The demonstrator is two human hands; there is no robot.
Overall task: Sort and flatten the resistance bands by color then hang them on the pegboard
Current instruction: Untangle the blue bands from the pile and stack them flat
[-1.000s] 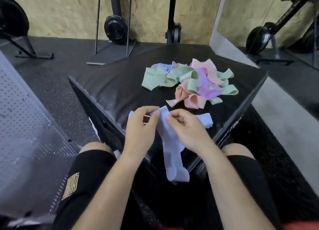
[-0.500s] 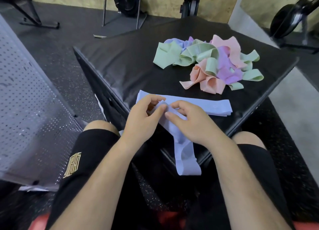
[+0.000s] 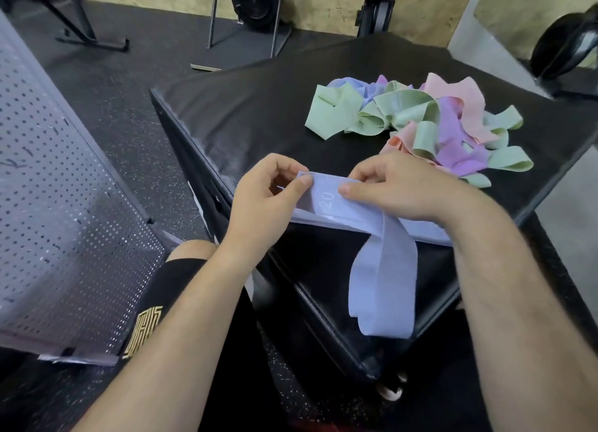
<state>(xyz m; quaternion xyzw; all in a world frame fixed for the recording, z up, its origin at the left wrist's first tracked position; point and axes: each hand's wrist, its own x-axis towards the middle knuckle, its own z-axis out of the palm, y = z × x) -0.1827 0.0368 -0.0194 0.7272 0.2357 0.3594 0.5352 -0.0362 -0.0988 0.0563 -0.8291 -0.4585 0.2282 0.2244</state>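
A light blue resistance band (image 3: 326, 201) marked "20" lies across the near edge of the black padded box (image 3: 246, 117), its loop end hanging down over the front. My left hand (image 3: 268, 198) pinches the band's left end. My right hand (image 3: 394, 188) presses and pinches it just right of the "20". A flattened blue band (image 3: 424, 229) lies under it, mostly hidden by my right wrist. Farther back on the box sits a tangled pile of bands: green (image 3: 336, 107), pink (image 3: 459, 98), purple (image 3: 459, 146) and blue (image 3: 346, 83).
A grey perforated pegboard (image 3: 58, 205) leans at my left, close to my left knee. Gym machines (image 3: 255, 1) stand on the dark rubber floor by the plywood wall behind the box. My knees sit against the box front.
My hands have moved apart along the blue band, spreading its top part flat on the box edge so the "20" print shows. The camera view has dropped closer to the box.
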